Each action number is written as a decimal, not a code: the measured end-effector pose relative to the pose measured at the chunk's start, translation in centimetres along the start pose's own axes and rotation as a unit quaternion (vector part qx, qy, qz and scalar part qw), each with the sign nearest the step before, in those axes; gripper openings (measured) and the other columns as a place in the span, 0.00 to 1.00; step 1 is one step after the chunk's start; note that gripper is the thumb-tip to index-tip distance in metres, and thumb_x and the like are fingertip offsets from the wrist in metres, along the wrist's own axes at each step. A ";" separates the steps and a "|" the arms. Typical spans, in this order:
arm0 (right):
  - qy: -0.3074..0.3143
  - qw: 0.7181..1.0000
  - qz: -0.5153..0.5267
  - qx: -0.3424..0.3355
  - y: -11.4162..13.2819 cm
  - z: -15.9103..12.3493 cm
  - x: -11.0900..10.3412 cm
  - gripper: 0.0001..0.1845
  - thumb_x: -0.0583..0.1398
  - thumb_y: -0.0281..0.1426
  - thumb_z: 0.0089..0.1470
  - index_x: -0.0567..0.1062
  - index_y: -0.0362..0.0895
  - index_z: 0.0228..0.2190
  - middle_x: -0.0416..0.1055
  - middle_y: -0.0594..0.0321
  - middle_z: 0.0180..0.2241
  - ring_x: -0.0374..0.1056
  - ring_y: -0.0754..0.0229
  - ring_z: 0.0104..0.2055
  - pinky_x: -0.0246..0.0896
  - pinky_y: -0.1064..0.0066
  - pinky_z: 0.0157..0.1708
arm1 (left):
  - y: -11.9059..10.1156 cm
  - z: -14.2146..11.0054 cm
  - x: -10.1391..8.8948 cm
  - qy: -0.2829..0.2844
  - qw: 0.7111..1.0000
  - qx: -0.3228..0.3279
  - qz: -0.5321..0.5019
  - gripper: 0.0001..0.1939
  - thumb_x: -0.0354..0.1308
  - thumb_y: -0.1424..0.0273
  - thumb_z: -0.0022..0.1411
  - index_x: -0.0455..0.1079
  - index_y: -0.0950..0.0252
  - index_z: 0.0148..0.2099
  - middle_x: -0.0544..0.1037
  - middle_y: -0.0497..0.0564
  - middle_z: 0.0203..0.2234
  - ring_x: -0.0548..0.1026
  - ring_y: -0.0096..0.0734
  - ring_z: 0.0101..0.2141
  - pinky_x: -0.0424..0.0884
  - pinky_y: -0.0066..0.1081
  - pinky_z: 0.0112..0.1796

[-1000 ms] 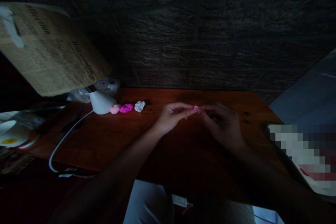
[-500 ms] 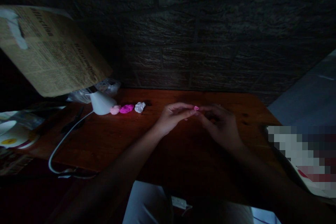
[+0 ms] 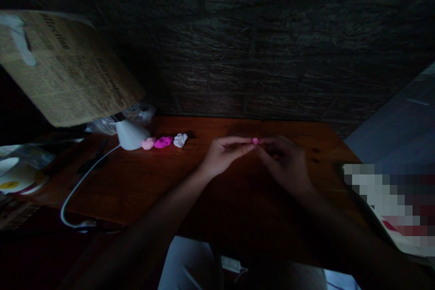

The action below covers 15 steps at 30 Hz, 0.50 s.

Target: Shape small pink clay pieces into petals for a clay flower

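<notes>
A small pink piece of modelling clay (image 3: 255, 141), rolled into a little ring or bud shape, sits between the fingertips of both hands above the table. From the left, my left hand (image 3: 226, 154) pinches it with thumb and fingers. My right hand (image 3: 285, 158) closes on it from the right, darker in shadow. Left of the hands, three lumps lie in a row on the table: pale pink clay (image 3: 148, 143), bright magenta clay (image 3: 163, 142) and a white crumpled-looking lump (image 3: 180, 140).
The wooden table (image 3: 136, 181) meets a dark brick-patterned wall (image 3: 231, 45). A lamp with a white cone base (image 3: 131, 135) and newspaper-print shade (image 3: 74, 68) stands left, its cable (image 3: 70, 192) trailing off the edge. Dark scissors (image 3: 93, 159) and a white cup (image 3: 12, 174) are farther left.
The pink piece has turned slightly between my fingertips and now shows a rounder, ring-like face. Both hands stay almost in place; the view has shifted a little.
</notes>
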State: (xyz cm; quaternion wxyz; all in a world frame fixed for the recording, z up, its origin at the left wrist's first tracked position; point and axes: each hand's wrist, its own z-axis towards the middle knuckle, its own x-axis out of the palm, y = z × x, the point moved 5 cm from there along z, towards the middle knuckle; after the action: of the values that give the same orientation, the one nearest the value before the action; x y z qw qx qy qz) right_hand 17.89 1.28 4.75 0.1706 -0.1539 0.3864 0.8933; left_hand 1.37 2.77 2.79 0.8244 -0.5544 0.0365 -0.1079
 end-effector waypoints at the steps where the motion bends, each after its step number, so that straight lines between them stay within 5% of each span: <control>1: 0.000 1.000 -0.001 -0.001 0.0 0.0 0.0 0.06 0.64 0.34 0.57 0.80 0.46 0.35 0.76 0.63 0.28 0.67 0.63 0.24 0.62 0.70 0.25 | -0.1 0.0 0.1 0.001 1.000 0.011 -0.001 0.11 0.72 0.64 0.54 0.83 0.60 0.41 0.85 0.53 0.42 0.81 0.34 0.42 0.76 0.35 0.44; 8: 0.002 1.000 -0.019 -0.021 0.3 0.0 -0.2 0.05 0.64 0.33 0.57 0.80 0.46 0.34 0.74 0.65 0.26 0.68 0.63 0.24 0.62 0.69 0.26 | -0.4 -0.4 0.5 -0.032 0.998 0.042 0.014 0.10 0.71 0.65 0.54 0.83 0.61 0.39 0.85 0.53 0.40 0.81 0.34 0.42 0.76 0.36 0.49; 15: 0.009 1.000 -0.012 0.000 0.0 0.1 -0.1 0.06 0.64 0.35 0.57 0.80 0.46 0.35 0.77 0.62 0.29 0.69 0.61 0.25 0.62 0.68 0.27 | -0.4 -0.4 0.3 -0.024 0.997 0.029 0.062 0.14 0.71 0.64 0.55 0.82 0.63 0.44 0.85 0.54 0.38 0.81 0.33 0.37 0.76 0.32 0.41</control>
State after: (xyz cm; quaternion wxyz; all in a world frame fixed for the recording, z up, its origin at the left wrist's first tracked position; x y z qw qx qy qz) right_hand 17.97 1.31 4.83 0.1776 -0.1663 0.3864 0.8897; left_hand 1.56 2.20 3.07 0.8457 -0.5297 0.0478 -0.0444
